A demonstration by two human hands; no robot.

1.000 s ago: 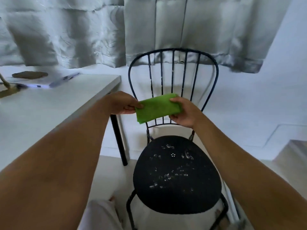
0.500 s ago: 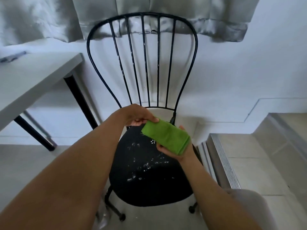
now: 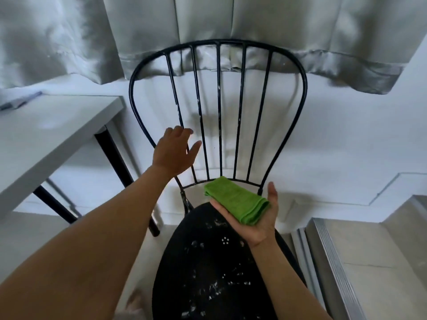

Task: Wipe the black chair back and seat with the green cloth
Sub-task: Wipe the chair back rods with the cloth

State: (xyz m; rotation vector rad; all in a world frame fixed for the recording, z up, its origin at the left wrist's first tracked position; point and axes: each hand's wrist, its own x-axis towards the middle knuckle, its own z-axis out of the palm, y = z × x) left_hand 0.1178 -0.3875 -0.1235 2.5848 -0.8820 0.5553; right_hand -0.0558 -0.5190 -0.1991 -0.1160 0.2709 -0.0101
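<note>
Careful: your right hand lies flat and unclosed, folded green cloth loose on its palm above the seat; tilt and it drops. Left hand, fingers spread and empty, nears 1 chair-back spindle.

Folded green cloth above the rear of the white-flecked round seat of the black chair, below its spindle back.

Bright green cloth, black chair with white-flecked seat, pale grey curtain.

Soft, dim daylight, faint wall shadows, wide-angle bending at edges
</note>
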